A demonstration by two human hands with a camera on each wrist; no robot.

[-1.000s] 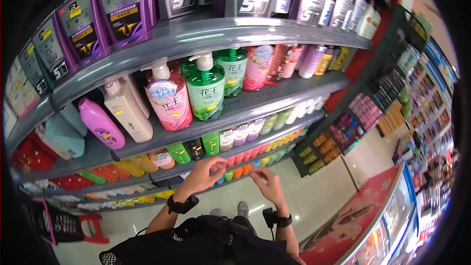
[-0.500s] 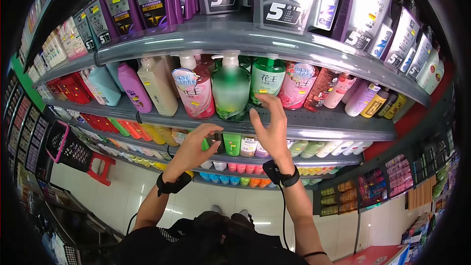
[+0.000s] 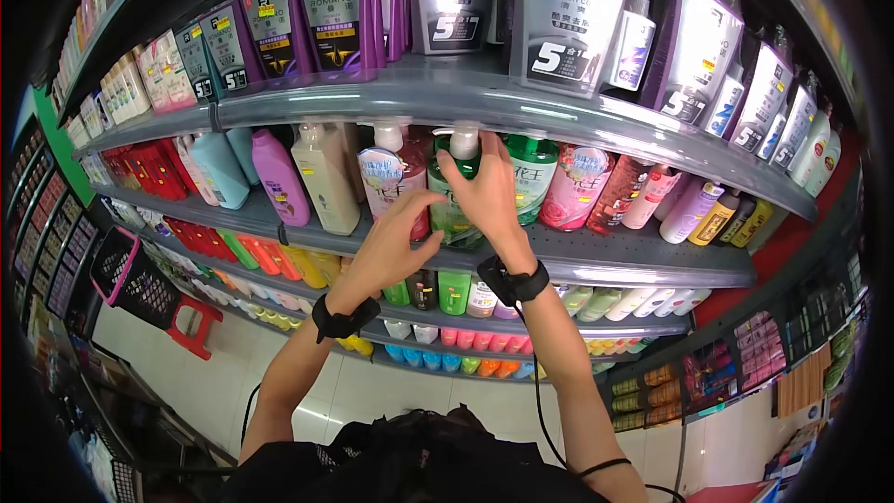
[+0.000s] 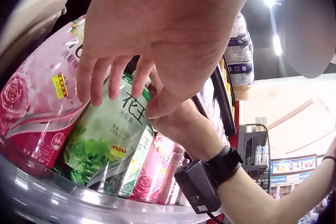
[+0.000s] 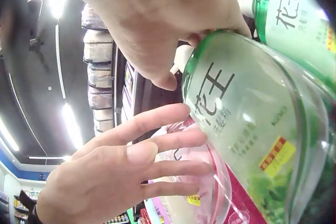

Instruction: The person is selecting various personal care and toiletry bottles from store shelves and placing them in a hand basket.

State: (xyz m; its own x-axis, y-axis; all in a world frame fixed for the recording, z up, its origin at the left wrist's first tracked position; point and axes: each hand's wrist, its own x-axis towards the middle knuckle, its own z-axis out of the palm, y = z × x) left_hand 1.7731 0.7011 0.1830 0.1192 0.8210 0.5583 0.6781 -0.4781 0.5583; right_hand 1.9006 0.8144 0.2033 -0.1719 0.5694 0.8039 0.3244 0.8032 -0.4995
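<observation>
At far L, a black basket w/ pink edging (image 3: 125, 292) is seen low down, w/ a red stand (image 3: 193, 328) set just beside it. Along the mid. shelf (image 3: 643, 269), a purple btl (image 3: 280, 179) is followed by a cream btl (image 3: 324, 177), then a pink pump btl (image 3: 381, 168), partly hidden by the L hand (image 3: 391, 240). The L grip is released: its fingers are held extended in front of the pink & green btls; whether contact is made can't be told.

Next, the green pump btl (image 5: 251, 113) is stood on that shelf, btwn the pink pump btl & a 2nd green btl (image 3: 534, 188). Its neck area is grasped by the R hand (image 3: 482, 200), fingers curled round it from above, thumb put on the L side of the pump; firmness can't be told. A yellow price tag (image 5: 277, 156) is stuck on its label. Further R, a rose-print btl (image 3: 577, 190) & a lilac btl (image 3: 690, 210) are shelved.
</observation>
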